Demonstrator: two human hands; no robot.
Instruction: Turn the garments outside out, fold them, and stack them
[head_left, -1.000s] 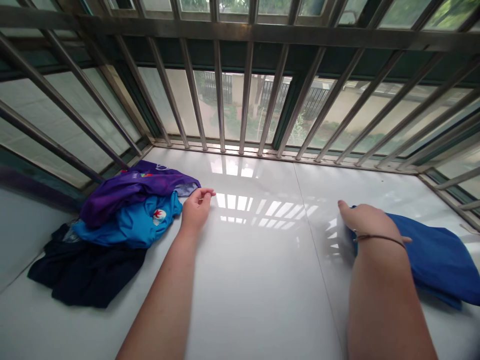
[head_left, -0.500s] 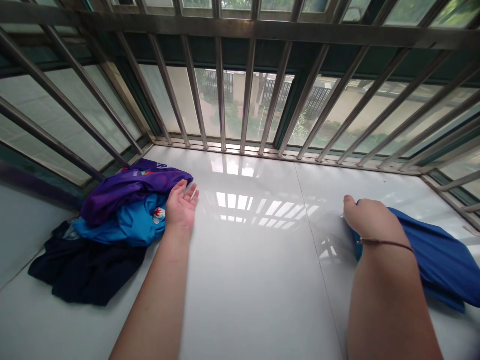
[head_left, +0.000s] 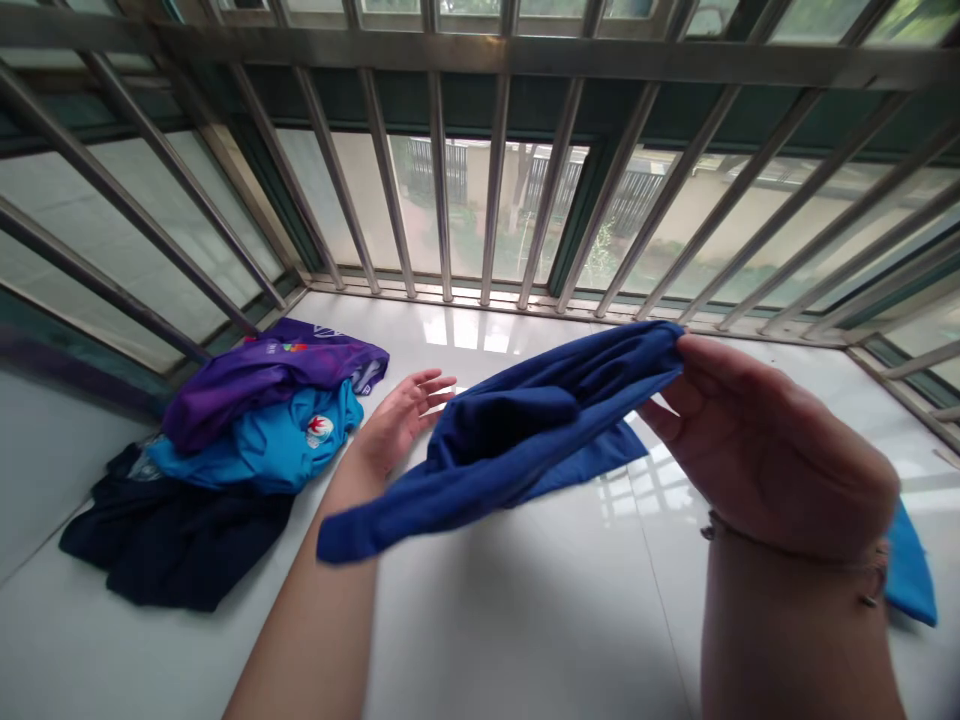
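A dark blue folded garment hangs in the air above the white surface, its kind unclear. My right hand grips its far right end between thumb and fingers. The loose end stretches left and crosses in front of my left forearm. My left hand is open, palm up and fingers apart, just left of the garment. It holds nothing. Beside it lies a pile: a purple garment at the back, a bright blue garment with a round white-and-red patch, and a black garment in front.
A light blue cloth lies at the right, partly hidden behind my right wrist. The glossy white tiled surface runs up to a row of metal bars before the windows. More bars slope along the left side.
My right hand has lifted the dark blue garment from the right and swung it left across the middle. My left hand has moved slightly right, away from the pile, and stays open.
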